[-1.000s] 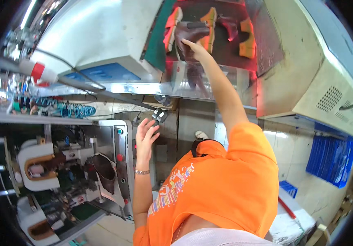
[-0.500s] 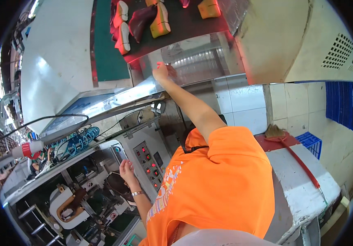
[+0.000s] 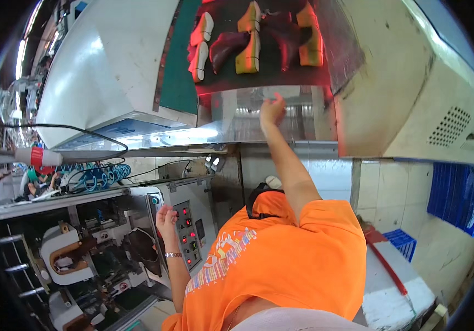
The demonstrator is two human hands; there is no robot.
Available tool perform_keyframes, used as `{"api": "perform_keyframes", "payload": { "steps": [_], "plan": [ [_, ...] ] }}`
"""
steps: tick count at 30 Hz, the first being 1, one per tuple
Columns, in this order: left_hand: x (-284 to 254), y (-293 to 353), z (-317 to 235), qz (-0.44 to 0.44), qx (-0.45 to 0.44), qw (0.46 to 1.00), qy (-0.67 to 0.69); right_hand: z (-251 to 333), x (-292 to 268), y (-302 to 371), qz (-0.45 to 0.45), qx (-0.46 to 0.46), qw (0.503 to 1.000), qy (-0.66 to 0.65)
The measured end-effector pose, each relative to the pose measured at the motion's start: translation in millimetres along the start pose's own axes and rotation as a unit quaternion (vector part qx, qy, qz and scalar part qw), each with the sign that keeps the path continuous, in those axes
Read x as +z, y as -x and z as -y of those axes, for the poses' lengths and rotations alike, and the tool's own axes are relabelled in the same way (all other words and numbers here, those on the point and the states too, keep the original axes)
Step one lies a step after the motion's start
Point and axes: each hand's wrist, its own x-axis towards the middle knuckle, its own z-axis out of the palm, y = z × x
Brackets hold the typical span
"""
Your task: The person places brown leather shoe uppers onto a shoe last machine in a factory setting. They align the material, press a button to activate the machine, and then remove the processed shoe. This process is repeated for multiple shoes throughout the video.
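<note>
My right hand (image 3: pixel 273 112) reaches forward over a shiny metal plate (image 3: pixel 237 124), fingers apart, with nothing visible in it. Just beyond lies a dark conveyor belt (image 3: pixel 223 12) under red light. On it are yellow wedge-shaped shoe soles (image 3: pixel 248 59), pale soles (image 3: pixel 198 62) at the left, and dark red shoe uppers (image 3: pixel 227 48). My left hand (image 3: pixel 166 222), a bracelet at its wrist, is raised beside a control panel (image 3: pixel 187 234) with red lit buttons. Its fingers are loosely bent and apart, and no object shows in them.
At left stands a machine with a pale U-shaped part (image 3: pixel 67 254) and a dark shoe upper (image 3: pixel 142 248). Cream housing (image 3: pixel 397 94) flanks the belt. A red-handled broom (image 3: pixel 386 263) lies on a white block at right, near blue crates (image 3: pixel 457 193).
My view has turned, so the belt and its soles sit further right and show more. My right hand has shifted right over the metal plate. The left hand stays near the panel.
</note>
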Motion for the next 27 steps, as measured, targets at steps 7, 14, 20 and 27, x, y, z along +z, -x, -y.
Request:
{"api": "perform_keyframes", "payload": {
  "steps": [7,14,20,27],
  "plan": [
    [0.0,26.2,48.5,-0.005,-0.097,0.995,0.038,31.3,40.4,-168.9,-0.045,-0.073,0.996,-0.021],
    [-11.0,40.2,70.0,-0.017,-0.143,0.989,0.028,56.7,58.7,-252.6,0.145,0.051,0.934,-0.322],
    [52.9,55.1,-18.0,0.055,-0.159,0.973,0.157,192.5,-39.2,-90.2,0.282,-0.179,0.899,-0.283],
    [128.4,65.4,-73.6,0.297,-0.146,0.823,0.461,226.1,-164.9,114.2,0.636,-0.196,0.658,-0.353]
  ]
}}
